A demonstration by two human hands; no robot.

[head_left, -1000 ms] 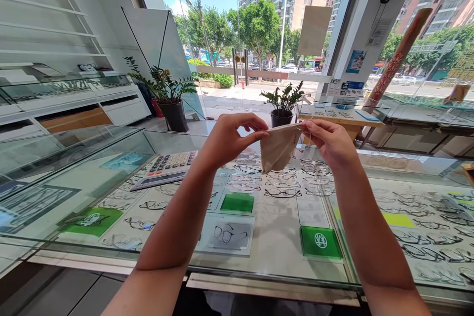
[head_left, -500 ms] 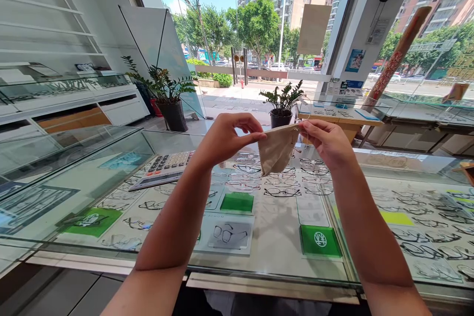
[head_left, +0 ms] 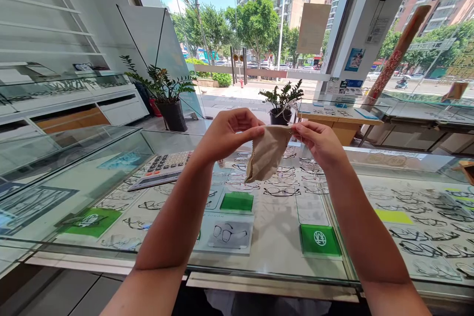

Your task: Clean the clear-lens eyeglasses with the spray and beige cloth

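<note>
A small beige cloth pouch [head_left: 268, 153] hangs in the air above the glass display counter, its lower end drooping to the left. My left hand [head_left: 237, 133] pinches its upper left corner between thumb and fingers. At the upper right corner, my right hand [head_left: 314, 140] grips the edge with its fingertips. Thin pale cords [head_left: 291, 107] stick up and loop near the right fingertips. What is inside the pouch, if anything, is hidden.
Below the hands, the glass counter [head_left: 274, 256] shows rows of eyeglasses [head_left: 282, 191] and green blocks [head_left: 320, 240]. A calculator [head_left: 166, 168] lies on the glass to the left. Potted plants [head_left: 174, 116] and a wooden table [head_left: 344, 123] stand beyond.
The pouch has shifted slightly left, and its lower end has swung left and down. My right hand has moved a little left, while my left hand stays nearly in place.
</note>
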